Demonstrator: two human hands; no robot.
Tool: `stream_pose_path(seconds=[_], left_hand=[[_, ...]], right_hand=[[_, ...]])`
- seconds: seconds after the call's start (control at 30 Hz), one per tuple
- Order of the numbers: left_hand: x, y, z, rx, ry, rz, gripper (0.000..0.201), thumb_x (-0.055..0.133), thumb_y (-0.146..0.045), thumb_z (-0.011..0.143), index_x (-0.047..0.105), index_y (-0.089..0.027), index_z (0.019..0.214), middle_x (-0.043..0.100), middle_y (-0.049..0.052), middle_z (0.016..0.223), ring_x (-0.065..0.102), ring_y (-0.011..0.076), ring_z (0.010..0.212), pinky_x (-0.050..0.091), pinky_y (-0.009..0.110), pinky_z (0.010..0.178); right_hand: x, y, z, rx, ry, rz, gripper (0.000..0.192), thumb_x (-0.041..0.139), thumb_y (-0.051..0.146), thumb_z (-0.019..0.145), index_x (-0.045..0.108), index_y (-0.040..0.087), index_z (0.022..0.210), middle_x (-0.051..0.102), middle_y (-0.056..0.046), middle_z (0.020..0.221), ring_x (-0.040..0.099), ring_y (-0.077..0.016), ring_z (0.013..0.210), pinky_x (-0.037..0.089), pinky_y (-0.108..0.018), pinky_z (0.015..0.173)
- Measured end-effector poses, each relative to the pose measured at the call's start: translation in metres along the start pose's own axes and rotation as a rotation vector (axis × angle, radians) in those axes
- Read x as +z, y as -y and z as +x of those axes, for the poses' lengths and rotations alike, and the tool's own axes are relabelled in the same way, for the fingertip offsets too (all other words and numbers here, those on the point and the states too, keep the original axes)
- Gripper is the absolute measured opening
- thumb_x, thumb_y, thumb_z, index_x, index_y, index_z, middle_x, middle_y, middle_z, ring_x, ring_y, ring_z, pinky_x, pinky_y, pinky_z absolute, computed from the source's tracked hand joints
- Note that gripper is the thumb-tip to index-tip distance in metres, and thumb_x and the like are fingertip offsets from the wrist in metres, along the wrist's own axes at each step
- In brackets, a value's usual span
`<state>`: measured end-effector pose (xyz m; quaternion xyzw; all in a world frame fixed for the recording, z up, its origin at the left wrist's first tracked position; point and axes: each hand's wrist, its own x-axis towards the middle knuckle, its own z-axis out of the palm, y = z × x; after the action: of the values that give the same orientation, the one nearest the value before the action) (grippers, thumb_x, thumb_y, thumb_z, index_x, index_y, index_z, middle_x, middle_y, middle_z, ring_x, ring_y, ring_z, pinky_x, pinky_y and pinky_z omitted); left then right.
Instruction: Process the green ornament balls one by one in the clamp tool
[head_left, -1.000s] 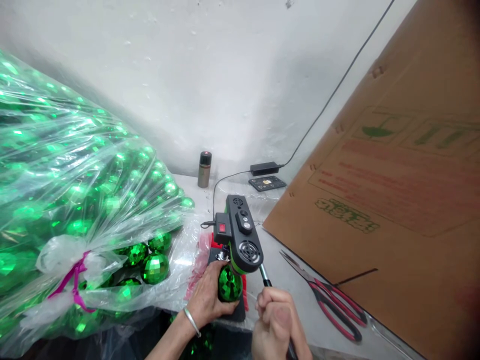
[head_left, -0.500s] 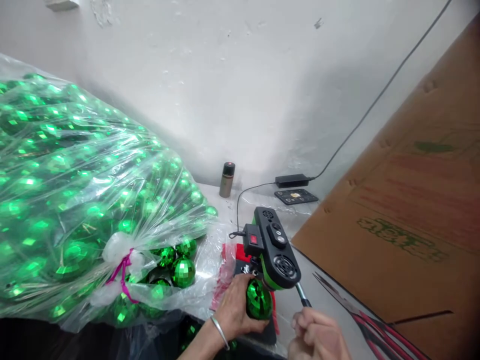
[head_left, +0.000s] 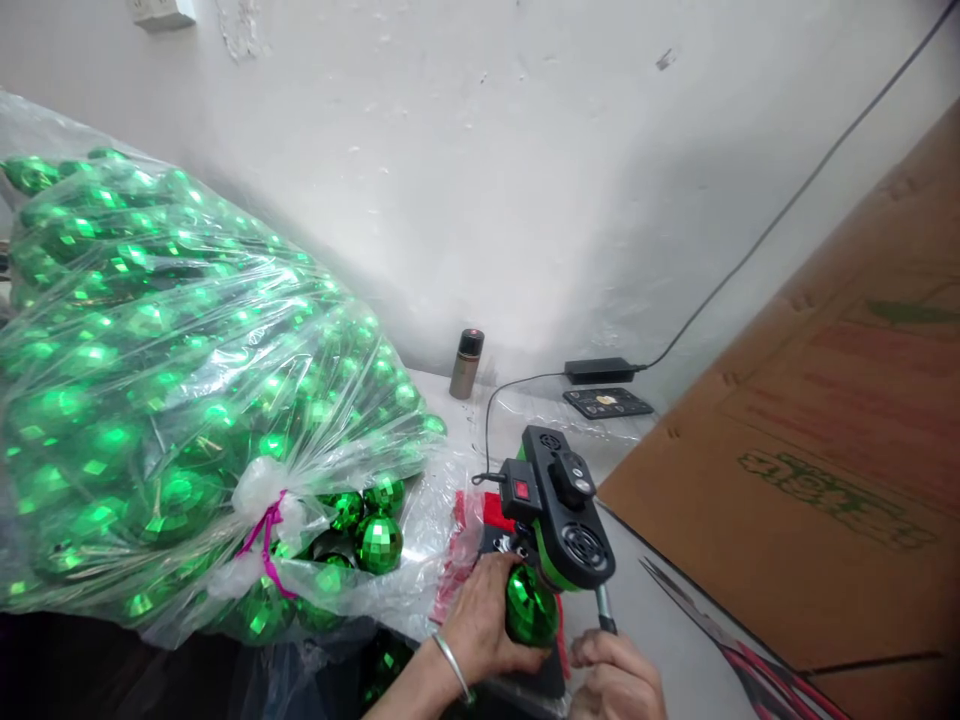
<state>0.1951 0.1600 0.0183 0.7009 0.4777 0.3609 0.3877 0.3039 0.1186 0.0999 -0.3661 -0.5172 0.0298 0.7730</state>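
Filling the left half of the view: a clear plastic bag [head_left: 150, 400] packed with faceted green balls, its neck tied off with a pink ribbon [head_left: 264, 540]. Bag lies on the counter [head_left: 675, 640] against a white wall [head_left: 480, 180].

Right side: a large brown cardboard sheet [head_left: 825, 440] leaning at a slant, green and red print on its face. Its lower edge meets the counter.

Centre foreground: a small black-and-green machine [head_left: 559, 510] with a red switch on its side, vent grille on the near end. A thin black cord runs from it back toward a black power adapter [head_left: 598, 370] by the wall. Just in front of the adapter, a flat black remote [head_left: 607, 403]. Left of those, a small upright metal can [head_left: 466, 363] with a dark cap.

Under the machine's head: one green ball [head_left: 531, 608], sitting on the machine's black base. Left hand [head_left: 480, 625] is wrapped around the ball's left side, fingers closed on it; a silver bangle [head_left: 453, 668] on the wrist. Right hand [head_left: 619, 680] is curled in a fist around the machine's lever handle [head_left: 604, 610], just right of the ball.

Red-handled scissors [head_left: 739, 660] lie on the counter at lower right, partly cut off by the frame edge. A red plastic scrap [head_left: 461, 545] sits beside the machine's base.
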Motion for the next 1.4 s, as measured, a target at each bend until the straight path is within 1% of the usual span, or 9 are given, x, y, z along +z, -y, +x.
stream_pose_path(seconds=[0.3,0.43,0.53,0.7,0.77,0.87,0.97,1.2,1.4], left_hand=[[-0.004,0.008,-0.011,0.011,-0.051,0.023,0.104,0.099,-0.031,0.058,0.048,-0.018,0.148,0.061,0.020,0.146,0.059,0.0409,0.138,0.048,0.060,0.120],[0.015,0.048,-0.080,0.111,-0.205,0.174,0.109,0.100,-0.042,0.061,0.047,-0.021,0.153,0.059,0.024,0.152,0.056,0.0461,0.143,0.052,0.061,0.116],[0.015,0.065,-0.138,0.183,-0.279,0.384,0.068,0.076,-0.033,0.091,0.050,-0.032,0.154,0.067,0.018,0.145,0.067,0.0366,0.133,0.063,0.047,0.104],[-0.072,0.027,-0.128,0.303,-0.355,0.827,0.064,0.056,-0.030,0.101,0.039,-0.023,0.163,0.065,0.018,0.149,0.064,0.0347,0.137,0.059,0.047,0.108],[-0.118,0.004,-0.094,0.107,-0.342,0.977,0.063,0.052,-0.009,0.095,0.050,-0.023,0.156,0.063,0.016,0.151,0.060,0.0340,0.141,0.049,0.055,0.120],[-0.163,-0.019,-0.051,-0.217,0.040,1.039,0.080,0.053,0.009,0.075,0.061,-0.028,0.146,0.055,0.014,0.160,0.052,0.0368,0.149,0.046,0.060,0.120],[-0.176,-0.026,-0.033,-0.312,0.222,0.899,0.094,0.059,0.013,0.062,0.057,-0.025,0.148,0.038,0.019,0.170,0.033,0.0435,0.159,0.047,0.058,0.118],[-0.168,-0.026,-0.023,-0.344,-0.072,0.624,0.079,0.072,-0.013,0.076,0.048,-0.019,0.152,0.053,0.023,0.156,0.054,0.0413,0.143,0.049,0.058,0.113],[-0.121,-0.050,-0.038,-0.353,-0.312,-0.716,0.078,0.079,-0.065,0.076,0.060,-0.017,0.135,0.072,0.015,0.132,0.071,0.0335,0.117,0.061,0.045,0.094]], right_hand=[[0.007,0.043,0.057,0.154,0.001,-0.026,0.049,0.064,0.029,0.101,0.044,0.021,0.057,0.044,0.002,0.058,0.050,-0.0127,0.059,0.039,-0.029,0.059],[0.008,0.049,0.062,0.156,0.044,-0.020,0.049,0.063,0.034,0.103,0.045,0.021,0.059,0.042,0.003,0.058,0.050,-0.0135,0.060,0.040,-0.029,0.059],[0.003,0.045,0.050,0.143,0.071,-0.044,0.048,0.060,0.034,0.104,0.048,0.021,0.060,0.046,0.002,0.060,0.048,-0.0129,0.058,0.036,-0.029,0.056],[-0.005,0.041,0.037,0.190,0.119,-0.084,0.045,0.057,0.036,0.105,0.049,0.021,0.064,0.050,0.000,0.064,0.047,-0.0139,0.059,0.034,-0.030,0.055],[-0.007,0.041,0.037,0.187,0.153,-0.083,0.042,0.056,0.036,0.105,0.050,0.021,0.066,0.050,0.000,0.065,0.047,-0.0142,0.060,0.034,-0.030,0.055],[-0.010,0.040,0.038,0.170,0.186,-0.077,0.039,0.055,0.032,0.106,0.051,0.022,0.068,0.052,0.000,0.066,0.048,-0.0144,0.060,0.033,-0.029,0.055],[-0.011,0.040,0.038,0.157,0.198,-0.089,0.038,0.053,0.030,0.106,0.052,0.022,0.069,0.054,0.000,0.067,0.048,-0.0139,0.059,0.033,-0.029,0.054],[-0.012,0.039,0.038,0.146,0.214,-0.084,0.037,0.053,0.030,0.106,0.051,0.022,0.070,0.053,0.000,0.066,0.050,-0.0143,0.060,0.033,-0.028,0.053],[-0.007,0.044,0.045,0.136,0.199,-0.073,0.036,0.050,0.023,0.108,0.051,0.022,0.072,0.051,0.002,0.067,0.049,-0.0117,0.060,0.034,-0.026,0.052]])
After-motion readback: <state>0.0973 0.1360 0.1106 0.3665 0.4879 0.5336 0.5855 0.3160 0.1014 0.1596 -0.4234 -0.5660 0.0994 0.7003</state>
